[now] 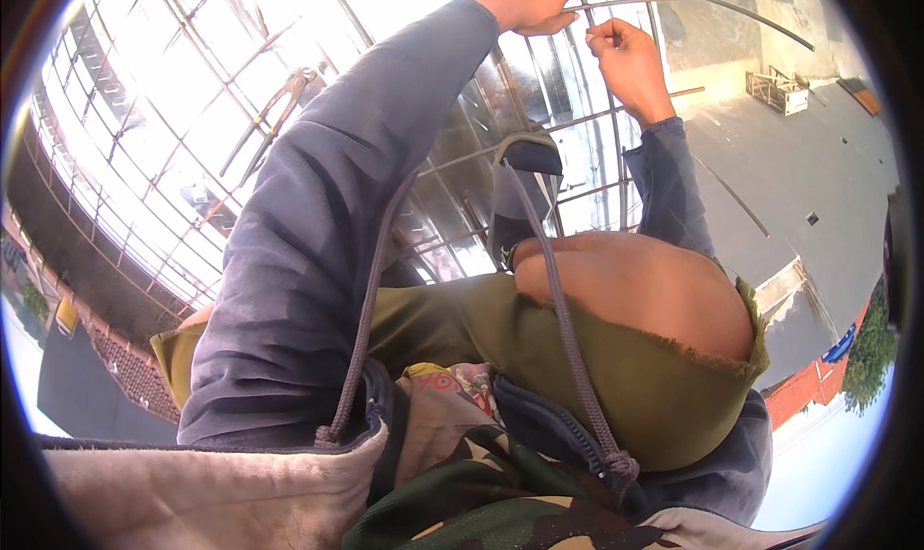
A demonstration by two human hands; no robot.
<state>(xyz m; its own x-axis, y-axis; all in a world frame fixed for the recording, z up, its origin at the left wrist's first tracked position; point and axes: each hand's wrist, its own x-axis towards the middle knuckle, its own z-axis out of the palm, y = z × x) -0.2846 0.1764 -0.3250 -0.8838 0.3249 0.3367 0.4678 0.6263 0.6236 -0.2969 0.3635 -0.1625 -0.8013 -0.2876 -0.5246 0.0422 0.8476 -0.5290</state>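
Note:
At the top edge, my left hand (pixel 531 0) is at a crossing of thin steel bars, its fingers bent in beside a rebar rod (pixel 630 2). Close by on the right, my right hand (pixel 630 64) is closed in a pinch at the upright bar. Whatever is between the fingertips of either hand is too small to make out. Long-handled pincers (pixel 295 90) lie on the rebar mesh (pixel 207 64), left of my left sleeve. Shiny, glaring sheeting (pixel 452 208) lies under the bars.
My bent knee (pixel 640 285) and a dark boot (pixel 515 199) are among the bars. Right of the mesh is a grey concrete surface (pixel 770 175) with a small crate-like frame (pixel 777 91) and a loose rod (pixel 736 199). Tiled roofs (pixel 130 372) show beyond the left edge.

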